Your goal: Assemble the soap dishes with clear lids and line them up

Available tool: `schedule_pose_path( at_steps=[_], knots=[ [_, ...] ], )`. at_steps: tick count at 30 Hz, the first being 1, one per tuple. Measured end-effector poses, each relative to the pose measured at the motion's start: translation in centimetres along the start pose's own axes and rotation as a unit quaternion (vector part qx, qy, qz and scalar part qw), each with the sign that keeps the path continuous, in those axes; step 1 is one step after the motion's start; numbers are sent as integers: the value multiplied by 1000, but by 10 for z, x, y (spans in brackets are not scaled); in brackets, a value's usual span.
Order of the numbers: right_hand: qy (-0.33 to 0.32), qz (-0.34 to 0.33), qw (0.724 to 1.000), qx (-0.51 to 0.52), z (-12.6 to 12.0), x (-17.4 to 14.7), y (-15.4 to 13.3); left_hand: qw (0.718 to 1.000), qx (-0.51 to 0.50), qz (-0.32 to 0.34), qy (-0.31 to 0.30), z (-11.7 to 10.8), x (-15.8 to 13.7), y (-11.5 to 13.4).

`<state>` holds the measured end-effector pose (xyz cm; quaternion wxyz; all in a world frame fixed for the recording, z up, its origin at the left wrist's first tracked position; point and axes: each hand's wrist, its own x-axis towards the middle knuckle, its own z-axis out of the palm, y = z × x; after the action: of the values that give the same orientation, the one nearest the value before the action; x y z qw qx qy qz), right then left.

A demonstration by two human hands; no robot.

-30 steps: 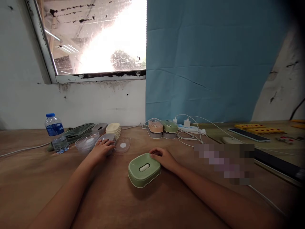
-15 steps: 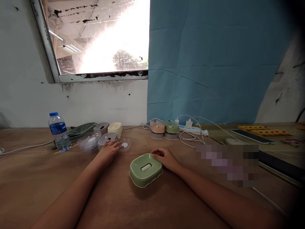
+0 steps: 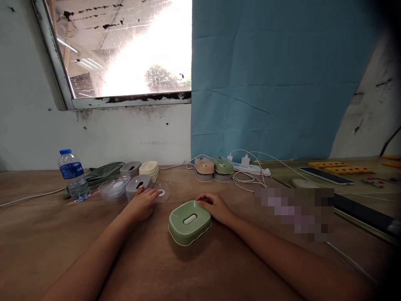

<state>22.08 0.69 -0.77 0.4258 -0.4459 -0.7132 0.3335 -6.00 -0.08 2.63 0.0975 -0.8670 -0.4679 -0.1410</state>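
A green plastic lid (image 3: 189, 225), rounded at the corners and with a pale oval piece in its middle slot, sits slightly tilted in front of me, a shadow under its front edge. My right hand (image 3: 216, 207) grips its far right corner, thumb on top; the fingertips behind it are hidden. Further left, my left hand (image 3: 143, 205) reaches over the table with its fingers apart. Its fingertips are at the edge of a clear plastic lid (image 3: 164, 191) with a white round spot. Just beside that hand stands a grey plastic box (image 3: 134, 185) with a dark slot.
Clear containers (image 3: 111, 190), another grey piece (image 3: 130, 168) and stacked cream trays (image 3: 148, 168) stand behind my left hand, near a water bottle (image 3: 74, 177). Peach (image 3: 204, 166) and green-topped (image 3: 223, 166) boxes stand by the wall, beside a power strip (image 3: 250, 168) with cables.
My left hand's fingers have come down from over the grey box toward the clear lid's edge. The right hand keeps its grip on the green lid. The view has shifted slightly.
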Motion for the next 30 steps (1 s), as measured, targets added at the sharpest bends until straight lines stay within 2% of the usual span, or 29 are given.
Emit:
schedule_pose_path(
  at_steps=[3,5,8,11,20,25,30],
  knots=[
    [0,-1,1000,4,0,1,2,997,-62,34,25,-13,-2,21],
    [-3,1,1000,8,-1,1,2,987,-123,101,-2,-19,-2,38],
    [-9,6,1000,17,-1,2,4,954,-203,209,-65,-18,0,59],
    [-2,14,1000,24,-1,3,6,932,-265,233,-85,-10,2,67],
    [58,4,996,61,-3,1,-5,929,-366,54,13,-11,3,76],
    [75,20,992,95,-1,1,-3,889,-454,-48,36,-10,5,88],
    [43,60,984,164,3,3,-1,864,-498,-71,40,-9,6,96]
  ],
)
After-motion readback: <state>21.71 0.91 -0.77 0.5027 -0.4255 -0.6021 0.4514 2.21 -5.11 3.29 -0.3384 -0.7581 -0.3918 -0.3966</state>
